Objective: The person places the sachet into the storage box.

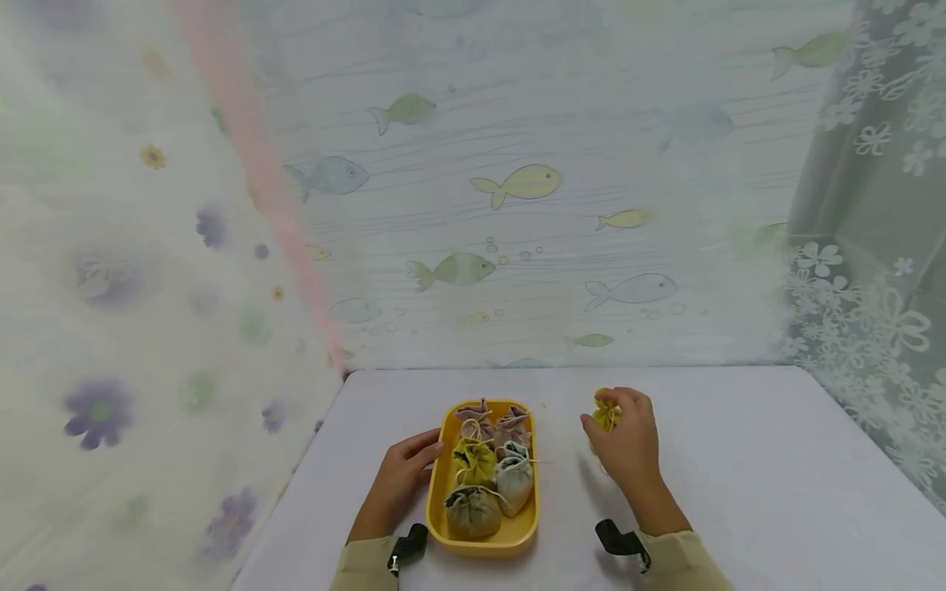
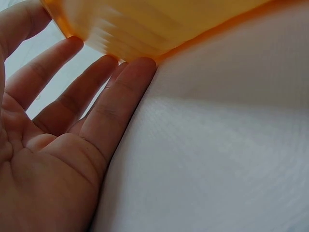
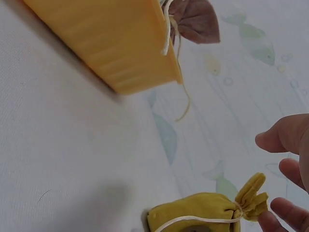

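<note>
In the head view, a yellow plastic tray holds several small drawstring pouches: dusty pink ones at the far end, a yellow-green pouch, a pale mint pouch and a grey-brown pouch nearest. My left hand rests against the tray's left side, its extended fingertips touching the wall. To the right of the tray, a mustard-yellow pouch stands on the table, partly hidden behind my right hand. The right fingertips are right at its gathered top, with the thumb spread apart from it.
A white cloth covers the table. Behind it hangs a curtain printed with fish, with a flowered curtain on the left and lace on the right. Pouch cords hang over the tray's rim.
</note>
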Motion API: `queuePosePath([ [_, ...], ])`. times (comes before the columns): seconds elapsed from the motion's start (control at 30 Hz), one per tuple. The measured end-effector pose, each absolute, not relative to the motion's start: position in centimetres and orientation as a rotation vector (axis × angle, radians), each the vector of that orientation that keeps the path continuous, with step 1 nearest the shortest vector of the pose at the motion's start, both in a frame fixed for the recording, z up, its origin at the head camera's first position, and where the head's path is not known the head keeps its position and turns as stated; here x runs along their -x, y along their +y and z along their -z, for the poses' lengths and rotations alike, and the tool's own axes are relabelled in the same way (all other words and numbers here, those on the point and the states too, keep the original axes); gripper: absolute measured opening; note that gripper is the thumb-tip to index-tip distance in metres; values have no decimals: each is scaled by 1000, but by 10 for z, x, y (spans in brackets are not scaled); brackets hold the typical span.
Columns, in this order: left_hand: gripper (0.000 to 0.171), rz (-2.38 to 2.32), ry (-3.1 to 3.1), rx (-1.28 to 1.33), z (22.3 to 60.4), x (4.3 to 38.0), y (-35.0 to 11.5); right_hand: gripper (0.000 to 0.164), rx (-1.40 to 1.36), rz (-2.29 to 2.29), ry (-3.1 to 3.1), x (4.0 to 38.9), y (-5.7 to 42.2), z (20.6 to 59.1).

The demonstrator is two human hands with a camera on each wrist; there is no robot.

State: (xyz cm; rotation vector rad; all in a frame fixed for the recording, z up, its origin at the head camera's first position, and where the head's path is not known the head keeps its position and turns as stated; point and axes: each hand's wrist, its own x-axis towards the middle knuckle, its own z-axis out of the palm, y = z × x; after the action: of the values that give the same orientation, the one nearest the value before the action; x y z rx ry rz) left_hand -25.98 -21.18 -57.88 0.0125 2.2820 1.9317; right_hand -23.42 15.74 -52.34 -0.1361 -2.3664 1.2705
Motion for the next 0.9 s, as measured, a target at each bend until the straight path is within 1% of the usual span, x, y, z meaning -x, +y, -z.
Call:
queuePosePath([
  [0.13, 65, -1951, 2264, -21, 578, 260, -213, 45, 189, -1242, -2367, 235, 157, 525],
  [0.37, 66, -1944, 2267, -31, 580, 262, -213, 71, 260, -1207, -2416, 237, 160, 530],
  [0.57, 66, -1953, 2264, -26, 581, 262, -213, 84, 250, -1233, -2488, 239, 164, 535],
  [0.73, 67, -1944, 2275, -10, 582, 261, -213, 88, 229, -1272, -2493, 240, 164, 539],
  [0.9, 68, -1955, 2262, -10, 581, 262, -213, 81, 240, -1233, -2447, 241, 162, 541],
])
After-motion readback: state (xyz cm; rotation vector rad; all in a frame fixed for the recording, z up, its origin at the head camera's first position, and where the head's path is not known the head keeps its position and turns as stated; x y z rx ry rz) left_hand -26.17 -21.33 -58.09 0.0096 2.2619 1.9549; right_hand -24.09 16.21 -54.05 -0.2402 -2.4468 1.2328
